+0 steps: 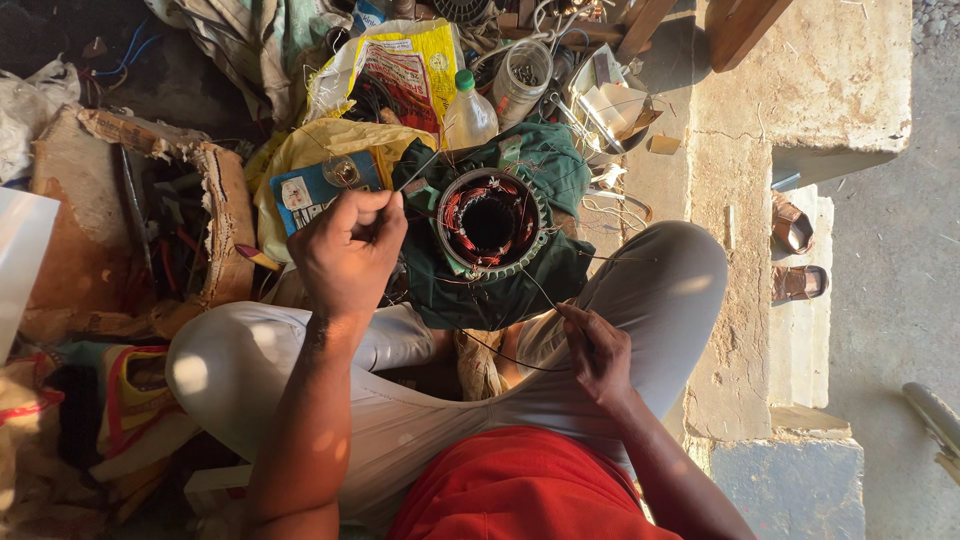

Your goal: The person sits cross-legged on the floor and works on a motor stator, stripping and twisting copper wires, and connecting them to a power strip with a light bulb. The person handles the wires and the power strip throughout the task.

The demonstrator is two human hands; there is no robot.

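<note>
A round motor stator with copper-red windings rests on a dark green cloth between my crossed legs. My left hand is raised just left of the stator, fingers pinched on a thin wire or needle-like tool that points toward the windings. My right hand lies lower, over my right thigh, pinching a thin dark wire that runs up to the stator. I wear light grey trousers and a red shirt.
A torn cardboard box of tools stands at the left. Behind the stator are a plastic bottle, a clear jar, a yellow bag and a blue packet. Two sandals sit on a concrete step at right.
</note>
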